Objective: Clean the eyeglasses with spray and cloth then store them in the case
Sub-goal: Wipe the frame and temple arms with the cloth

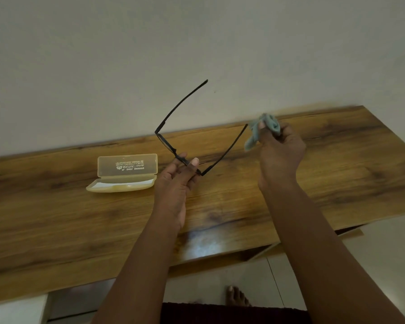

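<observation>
My left hand (pixel 177 181) pinches the front of the black-framed eyeglasses (pixel 165 142) and holds them in the air above the table, both temples unfolded and pointing away from me. My right hand (pixel 282 153) grips a bunched light-blue cloth (pixel 255 134) wrapped around the tip of the right temple. A translucent yellow glasses case (pixel 124 173) lies open on the wooden table (pixel 80 218), just left of my left hand, its lid standing up with printed text on it. No spray bottle is in view.
The table stands against a plain pale wall (pixel 197 43). Its right end (pixel 388 136) and front edge (pixel 220 265) are close to my arms. Below the front edge are a tiled floor and a bare foot (pixel 237 296).
</observation>
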